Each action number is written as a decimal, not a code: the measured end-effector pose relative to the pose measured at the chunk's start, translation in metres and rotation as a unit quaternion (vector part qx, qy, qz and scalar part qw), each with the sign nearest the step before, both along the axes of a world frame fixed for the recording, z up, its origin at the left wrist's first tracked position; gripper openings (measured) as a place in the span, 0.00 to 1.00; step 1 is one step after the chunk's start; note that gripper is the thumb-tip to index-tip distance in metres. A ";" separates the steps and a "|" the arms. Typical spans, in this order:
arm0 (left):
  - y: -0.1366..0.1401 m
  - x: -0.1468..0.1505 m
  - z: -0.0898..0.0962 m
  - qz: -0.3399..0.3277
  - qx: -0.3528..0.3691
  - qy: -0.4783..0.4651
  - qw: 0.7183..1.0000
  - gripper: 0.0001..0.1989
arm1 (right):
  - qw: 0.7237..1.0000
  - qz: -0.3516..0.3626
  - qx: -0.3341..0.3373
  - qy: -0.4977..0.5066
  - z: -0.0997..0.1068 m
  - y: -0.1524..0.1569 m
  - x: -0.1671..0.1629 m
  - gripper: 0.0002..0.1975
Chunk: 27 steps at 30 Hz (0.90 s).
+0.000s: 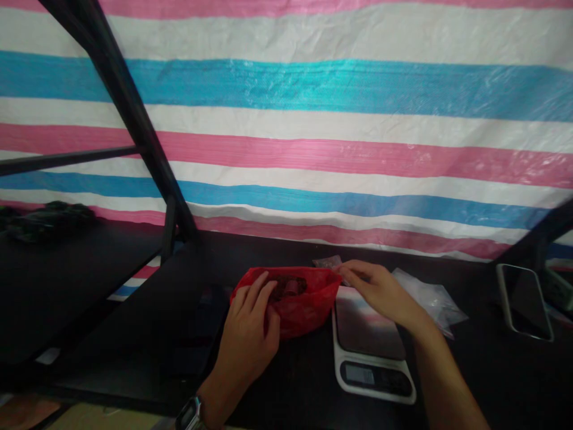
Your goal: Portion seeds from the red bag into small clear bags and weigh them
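A red plastic bag point(308, 307) stands with its mouth spread wide on the black table. Inside it lie small dark brown pieces point(280, 286) and a reddish cylindrical thing point(292, 288). My left hand point(250, 325) grips the bag's left side, its fingers over the rim and its thumb at the front. My right hand point(373, 289) pinches the bag's right corner; its fingertips are partly hidden. Just behind them lies a small clear packet point(327, 261). Below my right hand sits a white kitchen scale point(369, 334) with a lit display.
Clear plastic bags point(430, 298) lie right of the scale, and a phone point(524, 301) leans farther right. Black frame bars point(129, 113) rise at the left before a striped tarp point(313, 137). A dark bundle point(49, 221) rests on the left table.
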<state>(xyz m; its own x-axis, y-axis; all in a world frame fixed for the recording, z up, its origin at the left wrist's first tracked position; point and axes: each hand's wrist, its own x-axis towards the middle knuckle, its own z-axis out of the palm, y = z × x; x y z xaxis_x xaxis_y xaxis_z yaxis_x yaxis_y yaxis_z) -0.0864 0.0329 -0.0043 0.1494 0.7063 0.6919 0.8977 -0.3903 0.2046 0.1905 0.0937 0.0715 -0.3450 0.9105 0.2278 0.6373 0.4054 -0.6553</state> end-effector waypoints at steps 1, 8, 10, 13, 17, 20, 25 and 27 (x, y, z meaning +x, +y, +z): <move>-0.001 0.001 0.002 -0.010 0.006 -0.006 1.000 0.20 | 0.998 -0.057 0.012 0.020 -0.001 0.002 0.020 0.20; -0.010 0.014 0.012 -0.066 0.075 -0.032 0.995 0.17 | 0.936 -0.310 -0.063 -0.152 -0.037 0.001 0.133 0.13; -0.011 0.020 0.014 -0.085 0.094 -0.041 0.991 0.18 | 0.942 -0.296 -0.061 -0.146 -0.042 0.001 0.134 0.14; -0.010 0.029 0.015 -0.112 0.121 -0.048 0.985 0.18 | 0.942 -0.296 -0.053 -0.153 -0.043 0.003 0.121 0.15; -0.009 0.044 0.017 -0.141 0.159 -0.057 0.976 0.18 | 0.938 -0.301 -0.063 -0.157 -0.038 0.005 0.110 0.10; -0.010 0.055 0.018 -0.151 0.168 -0.072 0.971 0.17 | 0.936 -0.312 -0.051 -0.152 -0.026 -0.001 0.105 0.11; -0.017 0.070 0.016 -0.147 0.132 -0.096 0.976 0.18 | 0.987 -0.163 0.006 0.017 0.014 -0.034 0.053 0.08; -0.020 0.074 0.014 -0.151 0.093 -0.097 0.979 0.28 | 0.997 -0.051 -0.022 0.047 0.028 -0.051 0.017 0.06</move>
